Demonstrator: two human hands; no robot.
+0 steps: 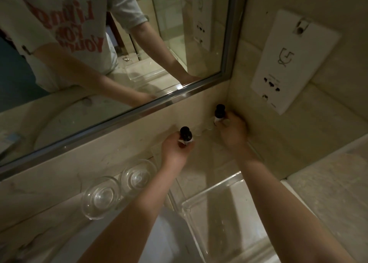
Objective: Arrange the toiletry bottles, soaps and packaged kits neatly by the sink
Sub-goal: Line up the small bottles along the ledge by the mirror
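Note:
Two small dark toiletry bottles with black caps and white labels stand at the back of the marble counter. My left hand grips the left bottle near the backsplash under the mirror. My right hand holds the right bottle in the corner where the two walls meet. Both bottles are upright, and their lower halves are hidden by my fingers. A clear acrylic holder seems to run between them, faint against the marble.
Two upturned clear glasses stand to the left by the backsplash. A clear acrylic tray lies in front, under my right forearm. A white socket panel is on the right wall. The mirror spans the back.

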